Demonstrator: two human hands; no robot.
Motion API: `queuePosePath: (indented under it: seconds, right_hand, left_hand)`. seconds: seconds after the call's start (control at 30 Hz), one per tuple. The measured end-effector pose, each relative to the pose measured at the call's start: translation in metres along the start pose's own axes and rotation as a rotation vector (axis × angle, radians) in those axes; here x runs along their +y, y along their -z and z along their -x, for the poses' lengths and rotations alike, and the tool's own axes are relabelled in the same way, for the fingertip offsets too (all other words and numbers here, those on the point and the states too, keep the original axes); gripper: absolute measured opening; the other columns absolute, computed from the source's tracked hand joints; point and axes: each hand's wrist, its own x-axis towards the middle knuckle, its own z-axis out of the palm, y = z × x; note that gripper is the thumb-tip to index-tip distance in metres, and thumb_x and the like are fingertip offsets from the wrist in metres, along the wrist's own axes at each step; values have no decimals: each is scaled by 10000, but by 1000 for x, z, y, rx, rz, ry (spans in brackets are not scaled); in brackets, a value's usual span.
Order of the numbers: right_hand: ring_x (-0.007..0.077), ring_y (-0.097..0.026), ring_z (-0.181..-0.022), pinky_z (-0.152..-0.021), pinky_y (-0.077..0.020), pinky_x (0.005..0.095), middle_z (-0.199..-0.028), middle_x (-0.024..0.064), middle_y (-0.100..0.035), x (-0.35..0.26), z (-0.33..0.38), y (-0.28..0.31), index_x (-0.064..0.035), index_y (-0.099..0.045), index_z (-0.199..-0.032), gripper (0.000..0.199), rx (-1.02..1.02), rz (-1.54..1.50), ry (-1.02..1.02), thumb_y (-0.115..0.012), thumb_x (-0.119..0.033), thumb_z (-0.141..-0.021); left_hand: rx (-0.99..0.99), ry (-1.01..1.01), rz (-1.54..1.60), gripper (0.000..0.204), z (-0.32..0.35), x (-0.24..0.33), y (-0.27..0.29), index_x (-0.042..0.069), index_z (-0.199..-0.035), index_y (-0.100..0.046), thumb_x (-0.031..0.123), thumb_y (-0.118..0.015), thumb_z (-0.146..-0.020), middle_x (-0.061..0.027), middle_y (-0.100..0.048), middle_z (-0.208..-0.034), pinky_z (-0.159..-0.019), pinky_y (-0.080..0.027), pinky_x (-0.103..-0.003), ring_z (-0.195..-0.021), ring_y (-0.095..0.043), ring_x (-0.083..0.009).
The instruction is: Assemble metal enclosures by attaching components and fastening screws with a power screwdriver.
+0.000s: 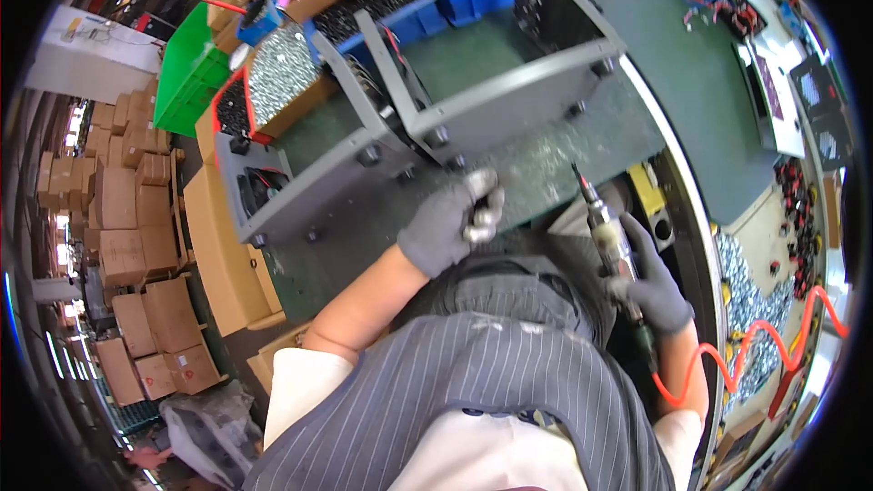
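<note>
My gloved right hand (659, 289) is wrapped round a pneumatic screwdriver (611, 238) with a coiled orange air hose (741, 353). Its bit points up and away from me, over the bench's near edge, touching nothing. My left hand (447, 225), in a grey glove, is curled with fingertips together just in front of two grey metal housings. Whatever it may hold is hidden. The right housing (518, 89) and left housing (318, 180) stand side by side on the dark green bench (546, 159). Black round feet (438, 135) are fixed along their near faces.
Behind the housings are blue bins (473, 0) of black parts and a cardboard box of silver screws (284, 73). A green crate (186, 82) stands at far left, above stacked cartons (123, 200). Another green-topped table (691, 82) lies to the right.
</note>
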Motion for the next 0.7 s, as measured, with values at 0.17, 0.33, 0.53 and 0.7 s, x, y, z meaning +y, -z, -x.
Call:
queuePosePath:
  seconds: [0.17, 0.33, 0.53, 0.7]
  right_hand:
    - [114, -554, -670, -603, -458, 238, -878, 66, -580, 11, -25, 10, 38, -451, -1189, 638, -337, -430, -368, -688, -256, -674]
    - [98, -483, -816, -717, -404, 241, -920, 20, -534, -5, -20, 1, 37, -483, -1190, 690, -361, -273, -116, -736, -271, -627]
    - [138, -500, -899, -824, -401, 274, -1006, 56, -547, -18, -15, 0, 33, -446, -1240, 767, -393, -350, -93, -767, -264, -609]
    - [144, -505, -911, -822, -408, 275, -1027, 60, -542, -15, -15, 6, 31, -441, -1242, 770, -403, -325, -102, -774, -261, -612]
  left_hand:
    - [20, 6, 132, 319, -29, -1, -11, -7, -1158, -499, 216, -463, -933, -1, -522, -747, -424, -342, -169, -565, -400, -65]
    - [73, -57, 44, 316, -46, -7, -20, -3, -1129, -510, 242, -474, -933, -1, -497, -721, -412, -332, -166, -552, -386, -61]
    - [4, -11, 57, 303, -53, -10, -38, 38, -1100, -524, 285, -495, -928, 22, -460, -681, -384, -314, -160, -509, -363, -47]
    - [-22, 40, 162, 276, -58, -9, -47, 47, -1072, -527, 281, -499, -929, 39, -449, -640, -372, -313, -160, -477, -369, -36]
